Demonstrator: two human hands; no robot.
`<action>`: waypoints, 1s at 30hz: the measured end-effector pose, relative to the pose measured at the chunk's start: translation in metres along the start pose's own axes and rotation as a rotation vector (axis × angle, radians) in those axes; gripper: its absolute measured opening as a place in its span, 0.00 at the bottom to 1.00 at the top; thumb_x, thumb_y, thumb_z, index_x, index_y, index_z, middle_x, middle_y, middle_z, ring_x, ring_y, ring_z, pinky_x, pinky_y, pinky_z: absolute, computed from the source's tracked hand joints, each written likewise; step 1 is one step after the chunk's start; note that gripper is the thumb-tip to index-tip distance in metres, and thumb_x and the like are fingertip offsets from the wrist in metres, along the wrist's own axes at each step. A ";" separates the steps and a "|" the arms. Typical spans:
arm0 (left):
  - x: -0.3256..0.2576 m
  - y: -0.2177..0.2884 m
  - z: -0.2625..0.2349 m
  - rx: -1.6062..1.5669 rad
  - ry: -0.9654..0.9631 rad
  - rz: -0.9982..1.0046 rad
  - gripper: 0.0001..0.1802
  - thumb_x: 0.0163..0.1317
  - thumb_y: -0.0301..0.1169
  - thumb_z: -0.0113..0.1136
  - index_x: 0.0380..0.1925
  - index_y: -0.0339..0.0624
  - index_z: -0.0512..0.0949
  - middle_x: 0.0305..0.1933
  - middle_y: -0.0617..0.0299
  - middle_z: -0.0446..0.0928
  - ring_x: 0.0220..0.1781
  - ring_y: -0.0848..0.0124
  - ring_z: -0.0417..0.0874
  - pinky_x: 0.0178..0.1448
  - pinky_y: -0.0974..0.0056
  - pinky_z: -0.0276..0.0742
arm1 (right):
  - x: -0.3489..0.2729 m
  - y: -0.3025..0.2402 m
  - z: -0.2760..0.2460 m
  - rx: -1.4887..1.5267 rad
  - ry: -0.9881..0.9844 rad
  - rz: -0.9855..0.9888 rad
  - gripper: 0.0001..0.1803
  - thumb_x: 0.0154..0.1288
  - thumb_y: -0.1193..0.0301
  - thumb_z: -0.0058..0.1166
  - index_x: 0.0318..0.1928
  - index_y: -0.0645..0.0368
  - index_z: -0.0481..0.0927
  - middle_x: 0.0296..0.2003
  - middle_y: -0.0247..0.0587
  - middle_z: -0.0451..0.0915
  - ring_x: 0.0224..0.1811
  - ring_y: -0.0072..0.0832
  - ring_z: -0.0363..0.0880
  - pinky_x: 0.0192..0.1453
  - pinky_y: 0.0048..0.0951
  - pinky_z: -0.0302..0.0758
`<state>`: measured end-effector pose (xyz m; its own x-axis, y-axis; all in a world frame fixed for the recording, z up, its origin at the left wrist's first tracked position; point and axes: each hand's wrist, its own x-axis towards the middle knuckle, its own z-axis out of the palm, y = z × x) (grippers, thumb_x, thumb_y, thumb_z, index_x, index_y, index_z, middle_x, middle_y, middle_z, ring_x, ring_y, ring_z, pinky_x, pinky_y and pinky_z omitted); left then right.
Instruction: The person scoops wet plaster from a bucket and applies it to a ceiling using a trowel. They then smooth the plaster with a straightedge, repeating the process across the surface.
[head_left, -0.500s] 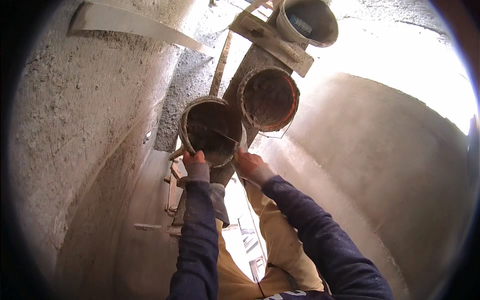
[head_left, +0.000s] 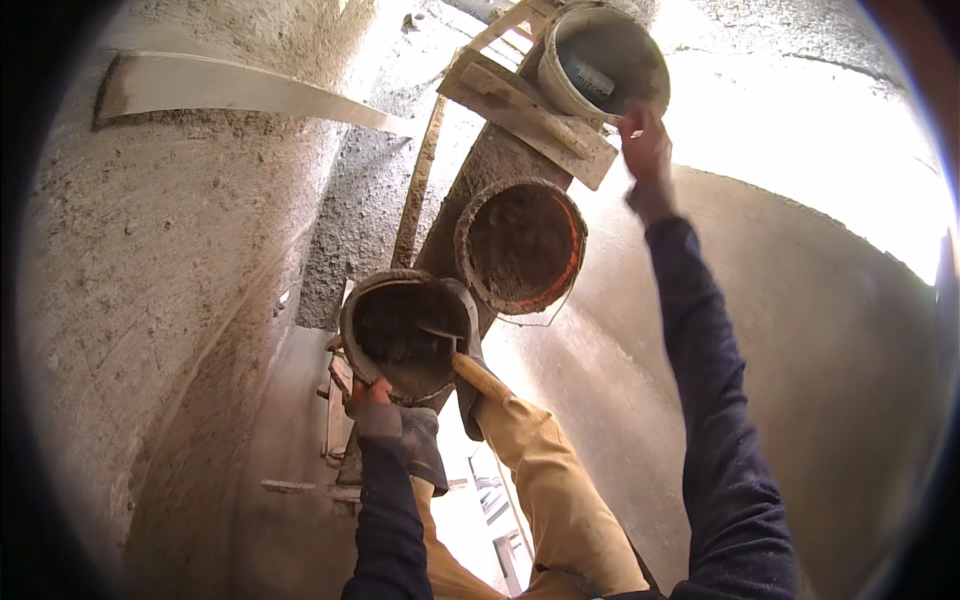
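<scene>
A mortar-caked bucket (head_left: 350, 350) stands nearest me, dark inside. My left hand (head_left: 371, 392) is closed on its near rim. In this bucket rests a trowel, its wooden handle (head_left: 482, 378) sticking out over the right rim with no hand on it. My right arm is stretched far forward. At the near right rim of a whitish bucket (head_left: 556, 82) is my right hand (head_left: 645, 148), its fingers curled over the edge. Inside that bucket lies a pale blue-and-white container (head_left: 588, 78). Between the two stands another bucket (head_left: 470, 215) holding grey mortar, with a wire handle.
The buckets line up along a narrow dark plank (head_left: 450, 225). A wooden board with a grip bar (head_left: 530, 115) lies across it. A long pale straightedge (head_left: 240, 95) leans at the left rough wall (head_left: 190, 190). A smooth curved wall (head_left: 800, 330) rises right. My boots flank the near bucket.
My right hand has let go of the trowel and moved far forward to the whitish bucket. The left hand stays on the near bucket's rim. The view has shifted slightly.
</scene>
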<state>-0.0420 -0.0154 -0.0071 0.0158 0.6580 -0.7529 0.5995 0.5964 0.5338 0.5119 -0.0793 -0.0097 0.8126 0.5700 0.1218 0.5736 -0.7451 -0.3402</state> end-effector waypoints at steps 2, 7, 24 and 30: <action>0.010 -0.033 -0.009 -0.046 -0.002 -0.017 0.23 0.33 0.25 0.53 0.37 0.34 0.74 0.35 0.58 0.76 0.36 0.61 0.75 0.42 0.61 0.72 | 0.051 0.005 0.015 -0.307 -0.092 -0.100 0.17 0.55 0.65 0.56 0.46 0.51 0.75 0.37 0.42 0.78 0.42 0.39 0.77 0.47 0.38 0.73; 0.008 -0.085 -0.025 0.060 0.100 -0.157 0.22 0.33 0.25 0.54 0.36 0.35 0.74 0.40 0.52 0.73 0.40 0.56 0.74 0.45 0.58 0.71 | 0.106 0.015 0.073 -0.329 -0.390 -0.056 0.30 0.51 0.65 0.60 0.57 0.49 0.69 0.50 0.49 0.73 0.56 0.42 0.69 0.59 0.40 0.66; -0.007 -0.068 -0.025 0.416 -0.025 0.190 0.10 0.40 0.21 0.53 0.27 0.36 0.73 0.40 0.46 0.71 0.42 0.53 0.72 0.46 0.57 0.69 | 0.137 0.094 0.146 -0.433 -0.470 -0.057 0.31 0.58 0.54 0.47 0.57 0.62 0.66 0.49 0.64 0.72 0.54 0.52 0.71 0.56 0.42 0.69; -0.001 -0.041 -0.017 -0.056 0.112 -0.201 0.10 0.41 0.22 0.53 0.28 0.38 0.73 0.42 0.46 0.69 0.41 0.52 0.72 0.47 0.56 0.69 | 0.143 0.106 0.163 -0.363 -0.404 0.343 0.39 0.51 0.42 0.52 0.51 0.66 0.73 0.48 0.65 0.73 0.53 0.54 0.72 0.56 0.42 0.69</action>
<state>-0.0803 -0.0332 -0.0216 -0.1902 0.5682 -0.8006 0.5363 0.7432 0.4000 0.6720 -0.0208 -0.1808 0.8938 0.3110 -0.3230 0.3437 -0.9378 0.0481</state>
